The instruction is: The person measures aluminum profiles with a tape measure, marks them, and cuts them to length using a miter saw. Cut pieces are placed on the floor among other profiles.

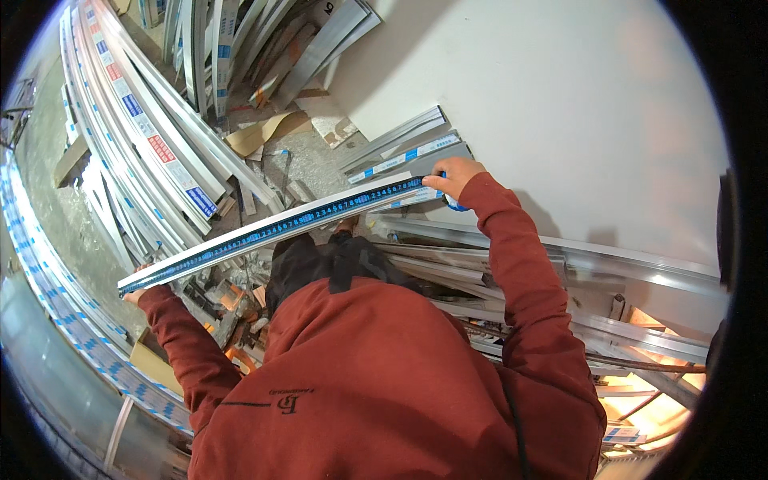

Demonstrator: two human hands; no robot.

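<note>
1. The tape measure (280, 226) lies stretched along the white profile (208, 252), its blade against the profile's face. Its long axis matches the profile's, slanting across the front of the body from the profile's left end, nearer the body, up to its right end, farther off.
2. The blade is a thin, flat, dark strip with pale bluish numerals. Its blue case sits just past the profile's right end, mostly covered by the hand.
3. The white profile is long, straight and narrow, with a smooth, pale surface showing beside the blade.
4. At the profile's left end, the left hand (138, 294) has its fingers closed around the profile; how they meet the blade's tip is too small to tell.
5. Just past the profile's right end, the right hand (458, 176) has its fingers wrapped on the tape's case; I cannot tell whether they also bear the profile.
6. On the profile's near side is a soft, rust-red sweatshirt (368, 376).
7. Beyond the profile's left half, long film-covered strips (136, 120) are stacked; beyond its right end, shorter metal lengths (400, 152) lie by a smooth white wall (560, 96).
</note>
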